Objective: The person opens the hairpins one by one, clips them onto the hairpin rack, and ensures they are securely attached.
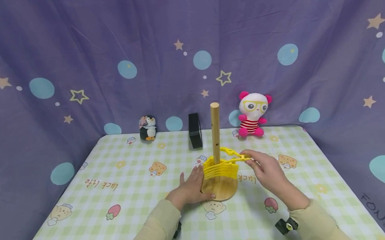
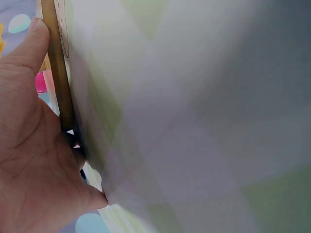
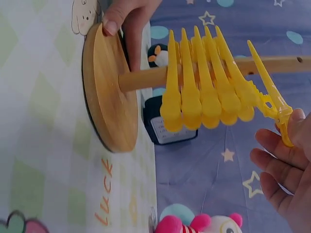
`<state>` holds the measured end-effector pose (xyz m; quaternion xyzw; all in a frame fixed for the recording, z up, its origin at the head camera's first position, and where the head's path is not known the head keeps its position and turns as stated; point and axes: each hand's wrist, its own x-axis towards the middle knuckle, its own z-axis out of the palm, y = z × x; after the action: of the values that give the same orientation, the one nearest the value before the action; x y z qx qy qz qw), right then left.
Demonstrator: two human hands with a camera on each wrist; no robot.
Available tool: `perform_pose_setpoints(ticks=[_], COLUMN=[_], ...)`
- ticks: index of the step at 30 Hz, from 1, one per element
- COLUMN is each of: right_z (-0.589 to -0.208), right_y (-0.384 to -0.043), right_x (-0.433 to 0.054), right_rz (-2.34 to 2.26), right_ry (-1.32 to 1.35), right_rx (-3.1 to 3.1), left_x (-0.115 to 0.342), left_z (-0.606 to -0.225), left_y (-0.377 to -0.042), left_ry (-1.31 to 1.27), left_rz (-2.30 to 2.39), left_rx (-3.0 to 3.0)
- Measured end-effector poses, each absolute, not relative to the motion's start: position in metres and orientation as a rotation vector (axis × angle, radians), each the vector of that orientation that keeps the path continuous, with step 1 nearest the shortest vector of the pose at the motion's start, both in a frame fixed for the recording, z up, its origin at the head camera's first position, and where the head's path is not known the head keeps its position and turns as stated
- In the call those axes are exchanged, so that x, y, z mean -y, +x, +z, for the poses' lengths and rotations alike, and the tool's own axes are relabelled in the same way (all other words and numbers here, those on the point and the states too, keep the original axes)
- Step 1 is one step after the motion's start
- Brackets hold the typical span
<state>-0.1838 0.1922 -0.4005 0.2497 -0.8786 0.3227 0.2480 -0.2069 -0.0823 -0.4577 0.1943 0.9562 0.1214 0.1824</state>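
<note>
A wooden stand [image 1: 216,129] with a round base and an upright post stands on the table. Around its lower post sits a row of yellow plastic pieces [image 3: 209,92], long and pointed, linked together. My left hand [image 1: 190,187] holds the left rim of the base, thumb [image 3: 111,27] on top at the front; its other fingers are partly hidden. To the right of the post, my right hand [image 1: 265,168] pinches the end yellow piece [image 3: 269,80] between thumb and index finger. A jagged yellow link joins that piece to the row, and the other fingers are loosely bent.
Behind the stand is a black box-like object [image 1: 195,130]. A penguin plush [image 1: 147,128] sits at the back left and a pink-and-white panda plush [image 1: 254,113] at the back right. A green checked cloth [image 1: 131,194] covers the table, with a purple curtain [image 1: 162,28] behind.
</note>
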Motion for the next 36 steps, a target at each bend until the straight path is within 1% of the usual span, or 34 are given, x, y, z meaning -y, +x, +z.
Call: perform_pose_setpoints(ticks=[6,16,25,36], right_z=[-0.398,-0.397,-0.401,-0.412], right_y=[-0.192,-0.198,-0.193,-0.184], right_x=[-0.176,-0.160,-0.173,-0.195], right_rz=[0.880,0.934,1.113,1.141], right_ry=[0.805,0.813,0.830,0.678], right_rx=[2.381,2.548,2.618,2.601], left_x=[0.082,0.082,0.082,0.083], left_z=[-0.455,-0.461,-0.464,-0.466], left_y=[-0.205,-0.208,-0.210,-0.210], left_ry=[0.540,0.530,0.512,0.521], left_rz=[0.363,0.367,0.367,0.354], left_rx=[-2.690,-2.694,-2.697,-2.702])
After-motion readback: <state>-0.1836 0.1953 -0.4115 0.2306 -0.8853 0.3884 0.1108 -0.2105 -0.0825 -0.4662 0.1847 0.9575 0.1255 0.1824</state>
